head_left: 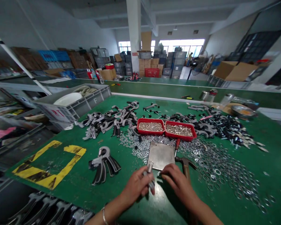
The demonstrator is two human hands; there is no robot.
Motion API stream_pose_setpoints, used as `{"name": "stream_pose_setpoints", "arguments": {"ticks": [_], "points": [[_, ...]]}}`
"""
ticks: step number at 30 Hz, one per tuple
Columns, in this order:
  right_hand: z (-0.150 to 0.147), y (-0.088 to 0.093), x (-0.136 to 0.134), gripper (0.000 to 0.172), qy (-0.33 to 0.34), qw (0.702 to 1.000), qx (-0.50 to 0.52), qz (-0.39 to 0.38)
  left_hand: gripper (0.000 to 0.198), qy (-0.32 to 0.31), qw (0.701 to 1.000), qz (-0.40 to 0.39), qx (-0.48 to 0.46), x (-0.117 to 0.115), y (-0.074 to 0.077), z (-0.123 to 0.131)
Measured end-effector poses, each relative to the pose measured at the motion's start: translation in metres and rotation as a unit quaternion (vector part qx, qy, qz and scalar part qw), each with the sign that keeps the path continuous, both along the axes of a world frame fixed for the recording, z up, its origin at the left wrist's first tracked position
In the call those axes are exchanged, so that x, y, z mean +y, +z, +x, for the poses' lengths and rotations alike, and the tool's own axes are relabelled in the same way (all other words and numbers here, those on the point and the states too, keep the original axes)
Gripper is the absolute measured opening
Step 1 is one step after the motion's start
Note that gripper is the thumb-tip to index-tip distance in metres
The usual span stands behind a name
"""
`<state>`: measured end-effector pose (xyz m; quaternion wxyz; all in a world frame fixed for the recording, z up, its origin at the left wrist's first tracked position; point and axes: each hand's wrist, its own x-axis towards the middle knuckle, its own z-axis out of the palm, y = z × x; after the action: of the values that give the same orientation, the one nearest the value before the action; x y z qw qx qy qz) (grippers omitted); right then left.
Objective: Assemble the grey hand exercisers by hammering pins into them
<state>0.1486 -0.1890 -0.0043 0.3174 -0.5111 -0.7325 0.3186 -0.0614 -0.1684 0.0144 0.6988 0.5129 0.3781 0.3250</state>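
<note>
My left hand (138,184) is closed round a small grey part with a metal coil spring (150,166) at its upper end. The fingers hide much of that part. Just to the right, my right hand (175,178) has its fingers bent together, with a small metal ring (159,173) at the fingertips. Both hands are at the near edge of a square metal plate (161,156). A hammer (186,167) lies right of the plate, its handle partly behind my right arm. A red-handled screwdriver (177,145) lies by the plate's upper right corner.
Two red trays (150,133) of small metal pieces stand behind scattered washers (215,178). Several hand grips (105,165) lie at left, near a yellow taped square (58,179). Grey handles (107,122) and black-ended bolts (231,131) are piled farther back. A grey crate (84,104) stands far left.
</note>
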Motion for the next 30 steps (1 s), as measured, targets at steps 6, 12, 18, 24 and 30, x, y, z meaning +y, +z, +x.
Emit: {"name": "stream_pose_setpoints", "arguments": {"ticks": [6, 12, 18, 24, 30], "points": [[0.002, -0.027, 0.018, 0.019, 0.074, 0.925, -0.33, 0.176, 0.033, 0.071, 0.993, 0.064, 0.066, 0.033, 0.007, -0.011], [0.011, -0.023, 0.017, 0.015, -0.002, 0.989, -0.134, 0.057, 0.036, 0.179, 0.978, 0.076, 0.069, 0.03, -0.013, 0.026], [0.005, -0.03, 0.006, 0.017, 0.03, 0.964, -0.251, 0.087, 0.034, 0.151, 0.983, 0.088, 0.052, 0.03, -0.01, 0.029], [-0.001, -0.009, 0.015, 0.011, -0.005, 0.998, -0.053, 0.019, 0.029, 0.148, 0.97, 0.152, 0.121, 0.016, -0.006, 0.024], [-0.011, 0.011, 0.0, 0.031, -0.102, 0.862, 0.427, -0.254, 0.023, 0.159, 0.95, 0.224, 0.148, 0.002, -0.001, 0.038]]}}
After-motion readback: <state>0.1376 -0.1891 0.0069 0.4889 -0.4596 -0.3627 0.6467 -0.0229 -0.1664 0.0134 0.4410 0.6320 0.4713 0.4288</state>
